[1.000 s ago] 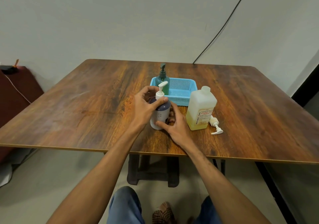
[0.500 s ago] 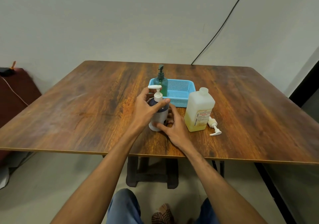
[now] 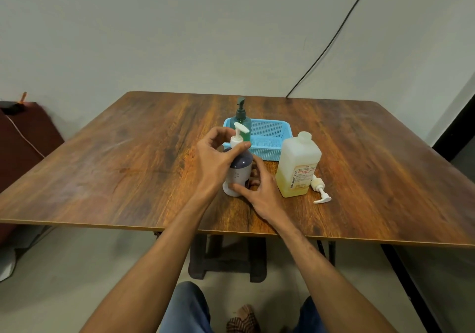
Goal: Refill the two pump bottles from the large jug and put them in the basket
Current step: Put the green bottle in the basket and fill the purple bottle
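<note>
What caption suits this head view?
Left hand grips the pump of a white bottle, right hand holds its base, beside jug and blue basket.

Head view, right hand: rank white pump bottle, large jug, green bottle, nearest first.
1. white pump bottle: gripped by the right hand.
2. large jug: just right of it.
3. green bottle: behind, in the basket's left end.
</note>
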`<act>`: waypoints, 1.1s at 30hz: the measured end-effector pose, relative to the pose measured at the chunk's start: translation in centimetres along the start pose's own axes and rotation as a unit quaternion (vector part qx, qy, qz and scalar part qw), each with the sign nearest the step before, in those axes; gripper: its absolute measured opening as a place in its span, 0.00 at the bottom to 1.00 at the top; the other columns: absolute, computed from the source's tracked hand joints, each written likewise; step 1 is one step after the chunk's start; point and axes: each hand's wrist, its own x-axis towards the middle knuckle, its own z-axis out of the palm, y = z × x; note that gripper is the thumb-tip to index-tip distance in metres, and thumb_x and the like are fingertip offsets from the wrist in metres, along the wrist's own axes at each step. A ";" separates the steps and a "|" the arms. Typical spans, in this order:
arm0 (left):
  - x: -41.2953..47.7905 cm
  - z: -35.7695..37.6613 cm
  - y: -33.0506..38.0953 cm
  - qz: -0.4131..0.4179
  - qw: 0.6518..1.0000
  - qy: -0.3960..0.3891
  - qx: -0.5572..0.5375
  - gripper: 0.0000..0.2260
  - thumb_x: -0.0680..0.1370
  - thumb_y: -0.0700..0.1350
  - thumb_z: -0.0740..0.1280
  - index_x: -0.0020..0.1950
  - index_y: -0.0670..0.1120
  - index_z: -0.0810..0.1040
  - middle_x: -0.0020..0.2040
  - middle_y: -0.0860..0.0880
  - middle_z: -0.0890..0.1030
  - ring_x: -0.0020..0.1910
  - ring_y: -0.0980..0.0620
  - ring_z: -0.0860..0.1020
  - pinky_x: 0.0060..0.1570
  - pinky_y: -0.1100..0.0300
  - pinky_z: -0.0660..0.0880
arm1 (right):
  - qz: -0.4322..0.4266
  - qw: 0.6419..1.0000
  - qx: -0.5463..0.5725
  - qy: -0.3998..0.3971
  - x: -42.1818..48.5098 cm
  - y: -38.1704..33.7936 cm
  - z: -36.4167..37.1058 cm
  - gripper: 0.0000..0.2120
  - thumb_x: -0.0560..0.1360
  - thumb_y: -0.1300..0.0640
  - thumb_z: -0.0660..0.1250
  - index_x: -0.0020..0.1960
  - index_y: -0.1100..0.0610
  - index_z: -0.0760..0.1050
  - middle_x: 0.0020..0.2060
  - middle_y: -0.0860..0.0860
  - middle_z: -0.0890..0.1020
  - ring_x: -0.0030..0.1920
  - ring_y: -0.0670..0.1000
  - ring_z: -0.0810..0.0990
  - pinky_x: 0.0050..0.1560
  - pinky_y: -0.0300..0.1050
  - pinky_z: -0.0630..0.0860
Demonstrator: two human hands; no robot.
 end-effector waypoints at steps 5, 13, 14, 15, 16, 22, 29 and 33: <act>1.0 0.4 0.8 -0.011 0.999 0.024 -0.024 0.17 0.71 0.42 0.80 0.55 0.37 0.81 0.51 0.42 0.85 0.51 0.44 0.85 0.52 0.42 0.82 | -0.004 1.000 0.008 -0.001 -0.2 -0.2 0.1 0.40 0.70 0.47 0.80 0.75 0.42 0.62 0.67 0.37 0.74 0.66 0.37 0.74 0.60 0.36 0.77; 2.3 -0.6 2.6 0.003 0.995 0.089 -0.052 0.13 0.74 0.42 0.77 0.56 0.40 0.83 0.49 0.47 0.86 0.49 0.50 0.85 0.50 0.53 0.83 | -0.018 1.000 0.001 -0.004 -0.1 -0.4 -0.1 0.39 0.70 0.48 0.80 0.75 0.42 0.63 0.66 0.38 0.75 0.65 0.38 0.75 0.59 0.34 0.77; 2.4 -0.8 3.0 0.007 0.993 0.096 -0.064 0.12 0.74 0.42 0.77 0.56 0.41 0.83 0.49 0.48 0.86 0.48 0.52 0.85 0.49 0.57 0.82 | -0.017 1.000 -0.001 -0.004 -0.2 -0.4 -0.1 0.39 0.70 0.47 0.79 0.74 0.40 0.63 0.65 0.36 0.74 0.65 0.37 0.75 0.58 0.33 0.77; 2.5 -1.1 3.3 0.011 0.991 0.105 -0.077 0.11 0.75 0.41 0.76 0.56 0.42 0.83 0.48 0.49 0.86 0.47 0.53 0.85 0.48 0.59 0.82 | -0.016 1.000 -0.004 -0.004 -0.2 -0.4 -0.1 0.39 0.70 0.47 0.79 0.74 0.38 0.62 0.64 0.33 0.74 0.64 0.36 0.75 0.58 0.32 0.76; 2.7 -1.4 3.6 0.014 0.989 0.116 -0.091 0.11 0.75 0.41 0.76 0.56 0.41 0.83 0.48 0.49 0.86 0.46 0.54 0.84 0.48 0.59 0.81 | -0.015 1.000 -0.007 -0.003 -0.3 -0.5 -0.1 0.39 0.70 0.46 0.79 0.73 0.36 0.62 0.63 0.30 0.73 0.64 0.35 0.75 0.57 0.31 0.76; 2.7 -3.2 4.8 0.029 0.969 0.191 -0.152 0.13 0.76 0.39 0.74 0.60 0.39 0.82 0.48 0.51 0.86 0.48 0.55 0.83 0.53 0.55 0.82 | -0.014 1.000 -0.011 -0.007 -0.3 -0.4 -0.2 0.39 0.69 0.45 0.79 0.73 0.36 0.62 0.63 0.28 0.72 0.64 0.34 0.74 0.58 0.31 0.76; 2.3 -5.5 4.0 0.067 0.949 0.278 -0.134 0.16 0.75 0.41 0.76 0.59 0.35 0.80 0.52 0.44 0.84 0.52 0.49 0.83 0.55 0.54 0.81 | -0.009 1.000 -0.010 -0.013 -0.3 -0.3 -0.3 0.40 0.70 0.46 0.79 0.75 0.40 0.62 0.64 0.34 0.73 0.64 0.35 0.74 0.58 0.33 0.76; 0.3 -5.6 0.3 0.063 0.976 0.205 0.022 0.13 0.76 0.41 0.75 0.59 0.40 0.80 0.54 0.46 0.83 0.52 0.50 0.83 0.53 0.56 0.82 | -0.012 1.000 -0.016 -0.009 -0.2 -0.2 -0.3 0.40 0.70 0.46 0.79 0.76 0.43 0.63 0.68 0.39 0.75 0.65 0.38 0.75 0.59 0.34 0.77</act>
